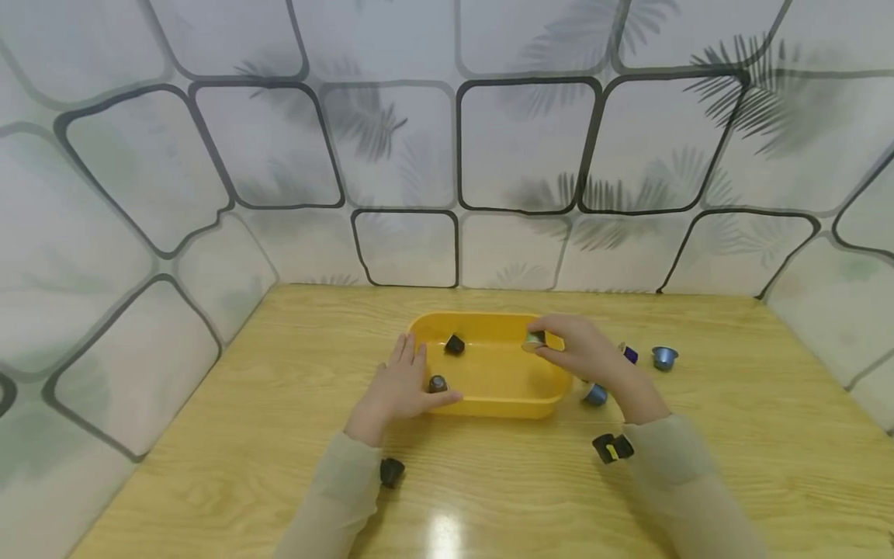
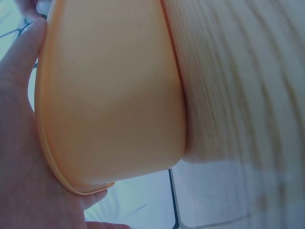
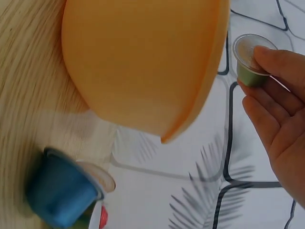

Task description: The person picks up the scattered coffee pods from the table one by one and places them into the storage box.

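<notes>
A yellow plastic tray (image 1: 489, 371) sits on the wooden table. My left hand (image 1: 398, 388) rests on its left end, thumb stretched along the front rim and fingers extended at the left side. Over the tray's right end, my right hand (image 1: 587, 349) pinches a green coffee capsule (image 3: 251, 76) between thumb and fingers, its silver lid facing the thumb. Inside the tray lie a black capsule (image 1: 455, 345) near the back and a dark grey capsule (image 1: 438, 383) by the left hand's thumb.
Right of the tray are a blue capsule (image 1: 664, 357), a purple capsule (image 1: 630, 353) and another blue capsule (image 1: 595, 394). Black capsules (image 1: 604, 449) with a yellow mark lie near the right sleeve. Another dark capsule (image 1: 392, 472) is beside the left sleeve. A patterned wall (image 1: 405, 248) borders the table.
</notes>
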`<state>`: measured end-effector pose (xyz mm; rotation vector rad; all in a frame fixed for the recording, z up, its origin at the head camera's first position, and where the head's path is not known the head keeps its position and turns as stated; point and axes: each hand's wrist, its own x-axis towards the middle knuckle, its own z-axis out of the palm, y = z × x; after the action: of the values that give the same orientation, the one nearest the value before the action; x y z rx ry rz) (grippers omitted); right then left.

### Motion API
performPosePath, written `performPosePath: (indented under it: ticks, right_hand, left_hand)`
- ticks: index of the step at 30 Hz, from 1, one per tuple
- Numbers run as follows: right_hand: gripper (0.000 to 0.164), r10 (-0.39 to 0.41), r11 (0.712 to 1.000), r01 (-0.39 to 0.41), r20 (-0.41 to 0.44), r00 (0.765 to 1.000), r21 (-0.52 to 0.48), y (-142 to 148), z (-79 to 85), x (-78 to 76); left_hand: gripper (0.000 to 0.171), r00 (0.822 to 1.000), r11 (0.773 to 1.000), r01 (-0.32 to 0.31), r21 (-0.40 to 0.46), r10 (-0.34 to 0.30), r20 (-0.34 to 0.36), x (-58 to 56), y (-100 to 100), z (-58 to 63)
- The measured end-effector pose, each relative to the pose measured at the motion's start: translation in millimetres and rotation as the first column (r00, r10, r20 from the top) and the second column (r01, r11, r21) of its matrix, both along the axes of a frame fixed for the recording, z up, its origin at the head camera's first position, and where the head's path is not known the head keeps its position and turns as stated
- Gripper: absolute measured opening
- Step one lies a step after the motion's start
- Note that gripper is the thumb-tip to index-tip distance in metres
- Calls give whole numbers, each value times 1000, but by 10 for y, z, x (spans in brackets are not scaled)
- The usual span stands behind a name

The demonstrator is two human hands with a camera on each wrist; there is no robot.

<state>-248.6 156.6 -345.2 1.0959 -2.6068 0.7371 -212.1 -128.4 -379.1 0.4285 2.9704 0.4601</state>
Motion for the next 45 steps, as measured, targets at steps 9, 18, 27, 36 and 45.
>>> performPosePath:
  ticks: [9, 18, 27, 36, 45]
  right_hand:
    - [27, 53, 997, -51, -33, 998, 63, -315, 6, -57]
    - [23, 76, 989, -73, -23, 997, 129, -639, -46, -127]
    - [23, 52, 970, -58, 31, 998, 237, -914, -76, -192]
    - [19, 36, 963, -64, 109, 993, 260, -1061, -180, -289]
    - [21, 25, 937, -55, 91, 996, 344, -1161, -247, -311]
  left_hand:
    - [110, 1000, 1000, 1, -4, -1, 6, -9, 16, 13]
    - [110, 1000, 1000, -5, 4, 5, 15, -25, 21, 17]
    - [109, 1000, 1000, 3, -3, -3, 15, -25, 21, 20]
    - [108, 1000, 1000, 10, 2, -10, 6, -11, 22, 18]
    - [107, 1000, 1000, 4, 0, -4, 4, -7, 2, 19]
